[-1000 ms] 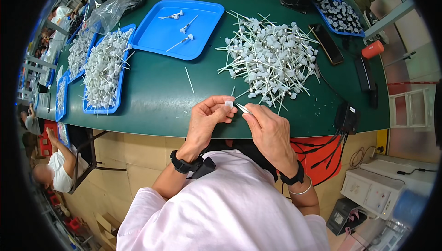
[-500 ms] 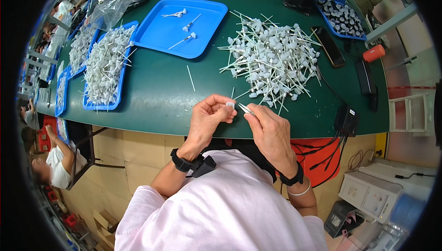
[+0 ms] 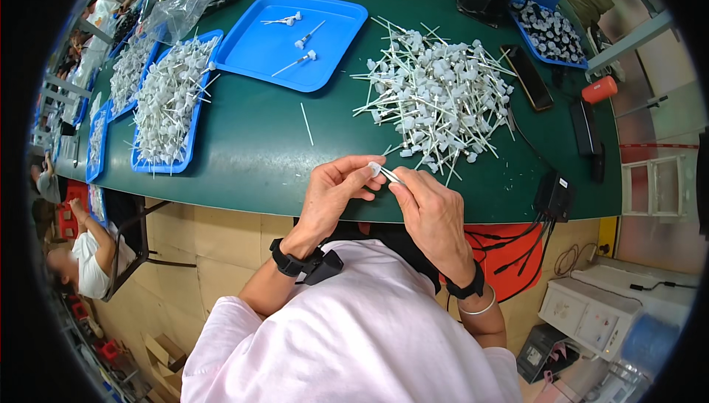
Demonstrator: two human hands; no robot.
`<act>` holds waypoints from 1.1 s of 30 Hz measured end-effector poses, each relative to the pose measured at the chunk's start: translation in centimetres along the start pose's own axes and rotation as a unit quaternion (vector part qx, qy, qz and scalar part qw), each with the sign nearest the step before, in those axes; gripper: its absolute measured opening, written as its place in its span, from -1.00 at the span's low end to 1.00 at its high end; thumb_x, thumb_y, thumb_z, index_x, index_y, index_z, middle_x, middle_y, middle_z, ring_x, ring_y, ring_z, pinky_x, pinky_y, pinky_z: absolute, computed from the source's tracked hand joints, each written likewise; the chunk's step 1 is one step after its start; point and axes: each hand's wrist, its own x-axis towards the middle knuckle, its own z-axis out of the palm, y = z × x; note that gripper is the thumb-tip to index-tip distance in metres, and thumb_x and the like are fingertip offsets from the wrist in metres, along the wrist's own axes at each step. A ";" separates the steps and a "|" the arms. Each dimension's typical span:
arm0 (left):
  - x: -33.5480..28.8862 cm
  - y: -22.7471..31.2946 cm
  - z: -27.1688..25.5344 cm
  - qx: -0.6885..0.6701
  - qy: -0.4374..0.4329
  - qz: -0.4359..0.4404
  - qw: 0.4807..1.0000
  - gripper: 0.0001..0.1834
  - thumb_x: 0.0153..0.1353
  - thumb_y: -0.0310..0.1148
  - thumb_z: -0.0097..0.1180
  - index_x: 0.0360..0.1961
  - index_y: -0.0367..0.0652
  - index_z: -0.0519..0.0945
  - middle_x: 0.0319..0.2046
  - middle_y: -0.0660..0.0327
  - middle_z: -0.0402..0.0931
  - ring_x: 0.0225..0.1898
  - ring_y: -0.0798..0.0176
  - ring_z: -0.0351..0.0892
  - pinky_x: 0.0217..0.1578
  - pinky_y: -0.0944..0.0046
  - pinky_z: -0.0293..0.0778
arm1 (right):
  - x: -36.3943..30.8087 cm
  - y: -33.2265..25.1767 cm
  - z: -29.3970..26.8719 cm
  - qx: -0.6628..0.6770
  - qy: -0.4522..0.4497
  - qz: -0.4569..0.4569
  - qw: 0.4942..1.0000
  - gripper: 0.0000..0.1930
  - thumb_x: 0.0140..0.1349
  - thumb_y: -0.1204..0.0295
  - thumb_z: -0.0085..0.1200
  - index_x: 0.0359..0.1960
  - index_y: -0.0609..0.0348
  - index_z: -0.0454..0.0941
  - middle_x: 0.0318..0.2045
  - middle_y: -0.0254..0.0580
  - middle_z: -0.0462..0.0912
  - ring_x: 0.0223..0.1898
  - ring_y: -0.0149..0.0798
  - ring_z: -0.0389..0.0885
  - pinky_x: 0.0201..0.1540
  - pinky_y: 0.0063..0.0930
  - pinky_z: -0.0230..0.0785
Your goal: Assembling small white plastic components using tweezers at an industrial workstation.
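Note:
Between the thumb and fingers of my left hand (image 3: pixel 334 187) is a small white plastic part (image 3: pixel 375 169). My right hand (image 3: pixel 430 202) grips a pair of metal tweezers (image 3: pixel 391 175), whose tips meet the white part. Both hands are over the near edge of the green table (image 3: pixel 258 159). Beyond them lies a big heap of white plastic parts with thin stems (image 3: pixel 439 93). A blue tray (image 3: pixel 258 56) at the far left of the heap bears three such stemmed parts. One loose thin white stick (image 3: pixel 306 124) lies on the table.
Blue trays full of white parts (image 3: pixel 173 100) stand at the left. To the right are a phone (image 3: pixel 527 76), a blue bin of dark and clear pieces (image 3: pixel 548 30), a red cylinder (image 3: pixel 599 90) and a black box with cables (image 3: pixel 554 193). Another person (image 3: pixel 96 263) sits at far left.
The tweezers, apart from the white part before, now touch it. The part is turned slightly in my left fingers, and both hands have come a little closer together.

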 end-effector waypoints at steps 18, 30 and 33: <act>8.6 9.1 -7.1 0.522 0.211 0.350 0.749 -0.59 0.20 -0.41 0.21 0.09 -0.20 0.52 -0.16 -0.01 0.60 -0.36 0.22 0.59 -0.37 0.32 0.53 | -1.8 1.1 -0.4 -0.003 0.024 0.002 1.000 -0.82 0.23 0.45 0.14 -0.15 0.17 0.51 -0.45 -0.13 0.53 -0.51 0.00 0.55 -0.51 -0.23 0.36; 6.9 2.1 1.5 0.633 -0.171 0.446 0.608 -0.89 0.00 -0.45 0.06 -0.42 -0.24 0.55 -0.38 0.16 0.42 -0.24 0.13 0.43 -0.29 0.22 0.48 | -3.3 2.7 -2.8 0.013 0.073 0.082 0.994 -0.84 0.21 0.58 0.13 -0.18 0.31 0.57 -0.41 -0.06 0.61 -0.51 -0.17 0.55 -0.44 -0.39 0.37; 7.2 1.9 1.6 0.654 -0.185 0.454 0.576 -0.88 0.02 -0.44 0.05 -0.40 -0.23 0.53 -0.39 0.16 0.36 -0.24 0.14 0.40 -0.30 0.23 0.46 | -3.5 3.0 -2.6 0.009 0.069 0.074 0.995 -0.85 0.22 0.57 0.12 -0.18 0.32 0.56 -0.42 -0.08 0.60 -0.52 -0.20 0.52 -0.45 -0.40 0.36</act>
